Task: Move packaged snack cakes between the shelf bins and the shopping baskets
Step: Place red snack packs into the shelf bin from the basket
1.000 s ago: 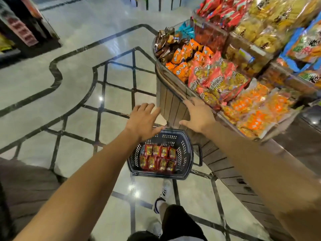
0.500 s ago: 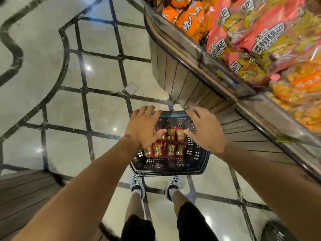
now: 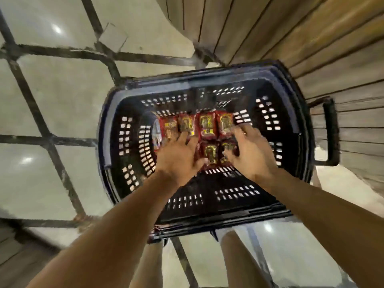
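A dark plastic shopping basket (image 3: 108,142) stands on the floor below me. Several red-wrapped snack cakes (image 3: 207,125) lie in two rows on its bottom. Both my hands reach down inside the basket. My left hand (image 3: 178,156) lies with straight fingers on the left packs and covers the lower-left ones. My right hand (image 3: 249,152) rests with spread fingers on the right packs, its thumb beside the lower-right pack. Neither hand has lifted a pack. The picture is slightly blurred.
The curved wooden base of the display shelf (image 3: 291,38) rises just behind and to the right of the basket. The basket's handle (image 3: 330,129) sticks out toward it. My legs (image 3: 239,258) stand at the basket's near side on the tiled floor (image 3: 52,100).
I have bent down over the basket. Both hands dropped from above the rim into the basket and now touch the snack cakes. The shelf bins have left the view.
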